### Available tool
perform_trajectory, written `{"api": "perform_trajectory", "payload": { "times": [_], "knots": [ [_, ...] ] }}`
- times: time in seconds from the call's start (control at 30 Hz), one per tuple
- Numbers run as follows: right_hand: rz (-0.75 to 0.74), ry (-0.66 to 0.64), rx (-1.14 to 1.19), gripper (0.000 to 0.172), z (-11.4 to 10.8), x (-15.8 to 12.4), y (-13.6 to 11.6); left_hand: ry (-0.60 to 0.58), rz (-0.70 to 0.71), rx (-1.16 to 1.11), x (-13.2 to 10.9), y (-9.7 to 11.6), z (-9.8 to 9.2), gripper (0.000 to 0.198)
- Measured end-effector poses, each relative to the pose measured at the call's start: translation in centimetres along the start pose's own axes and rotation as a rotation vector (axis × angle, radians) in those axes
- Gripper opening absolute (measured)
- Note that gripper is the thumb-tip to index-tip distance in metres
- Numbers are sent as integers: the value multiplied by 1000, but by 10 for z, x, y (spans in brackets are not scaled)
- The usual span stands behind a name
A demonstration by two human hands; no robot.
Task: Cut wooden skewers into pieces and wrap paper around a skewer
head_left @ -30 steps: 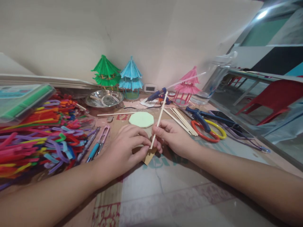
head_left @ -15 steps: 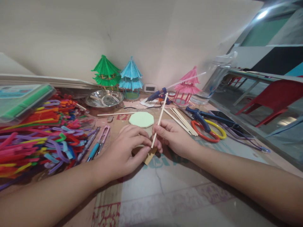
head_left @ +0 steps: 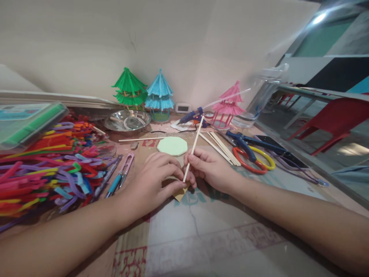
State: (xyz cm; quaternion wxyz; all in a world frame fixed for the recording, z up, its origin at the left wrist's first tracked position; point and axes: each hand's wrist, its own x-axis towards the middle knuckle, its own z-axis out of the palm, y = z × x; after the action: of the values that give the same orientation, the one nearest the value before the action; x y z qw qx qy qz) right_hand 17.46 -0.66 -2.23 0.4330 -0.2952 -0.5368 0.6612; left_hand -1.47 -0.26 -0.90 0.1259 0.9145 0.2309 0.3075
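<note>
Between thumb and fingers of my right hand (head_left: pixel 211 167) is a thin wooden stick (head_left: pixel 196 140), slanting up and away. Its lower end meets the fingertips of my left hand (head_left: pixel 161 175). Under those fingers is a small brown sandpaper-like piece (head_left: pixel 181 193), mostly covered; my left thumb presses near it. Just beyond my hands lies a pale green many-sided disc (head_left: pixel 172 146). More sticks (head_left: pixel 220 148) lie to the right, beyond my right hand.
Colourful pipe cleaners (head_left: pixel 52 173) and a plastic box (head_left: pixel 29 125) fill the left. Behind are a metal bowl (head_left: pixel 127 121), green (head_left: pixel 129 88), blue (head_left: pixel 160 92) and pink (head_left: pixel 229 102) little towers, and a glue gun (head_left: pixel 193 116). Scissors (head_left: pixel 249 159) and a phone (head_left: pixel 282 152) lie right.
The stick's lower end has shifted slightly toward me and left, and my left thumb has moved a little. My right hand still grips the stick.
</note>
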Motion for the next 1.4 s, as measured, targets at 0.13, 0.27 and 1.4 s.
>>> {"api": "perform_trajectory", "payload": {
  "times": [0.13, 0.27, 1.4],
  "knots": [
    [2, 18, -34, 43, 1, 0, -2, -4, 9, 5, -1, 2, -1, 8],
    [0, 44, -79, 44, 4, 0, -2, -34, 19, -3, -1, 2, -2, 12],
    [9, 42, -1919, 25, -6, 57, -67, -91, -235, 64, -8, 2, 4, 14]
  ]
}}
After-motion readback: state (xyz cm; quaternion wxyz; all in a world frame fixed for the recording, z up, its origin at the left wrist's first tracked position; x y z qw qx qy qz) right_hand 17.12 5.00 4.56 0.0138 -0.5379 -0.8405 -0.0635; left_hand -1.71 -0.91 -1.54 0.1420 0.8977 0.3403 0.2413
